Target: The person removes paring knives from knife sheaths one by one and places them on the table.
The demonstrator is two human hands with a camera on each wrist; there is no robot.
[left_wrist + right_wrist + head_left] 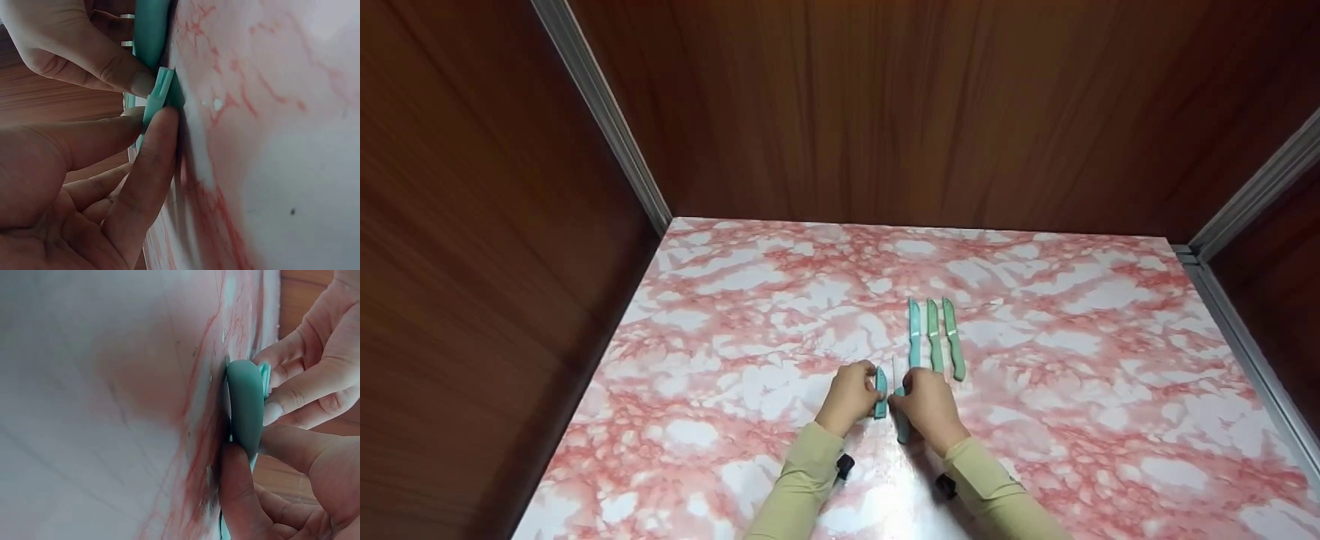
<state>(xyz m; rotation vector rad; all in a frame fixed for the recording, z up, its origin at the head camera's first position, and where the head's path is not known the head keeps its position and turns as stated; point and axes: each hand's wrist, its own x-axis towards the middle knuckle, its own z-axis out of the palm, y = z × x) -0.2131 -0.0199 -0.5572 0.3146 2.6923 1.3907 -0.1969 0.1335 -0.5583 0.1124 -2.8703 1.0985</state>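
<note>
My left hand [846,397] pinches a teal knife sheath [880,397] between thumb and finger, just above the marbled tabletop. In the left wrist view the sheath's slotted open end [163,84] shows. Close beside it on the right, my right hand [931,409] grips a knife by its teal handle [902,429]. The knife's pale blade [896,369] is bare and points away from me. Thumb and finger pinch the rounded handle [246,402] in the right wrist view. Blade and sheath lie apart, side by side.
Beyond my right hand lie a teal sheathed knife [915,330], a green sheathed knife [934,334] and another green one [954,341], roughly parallel. Wooden panels [885,112] stand behind and at the sides of the red-and-white marbled table [720,315].
</note>
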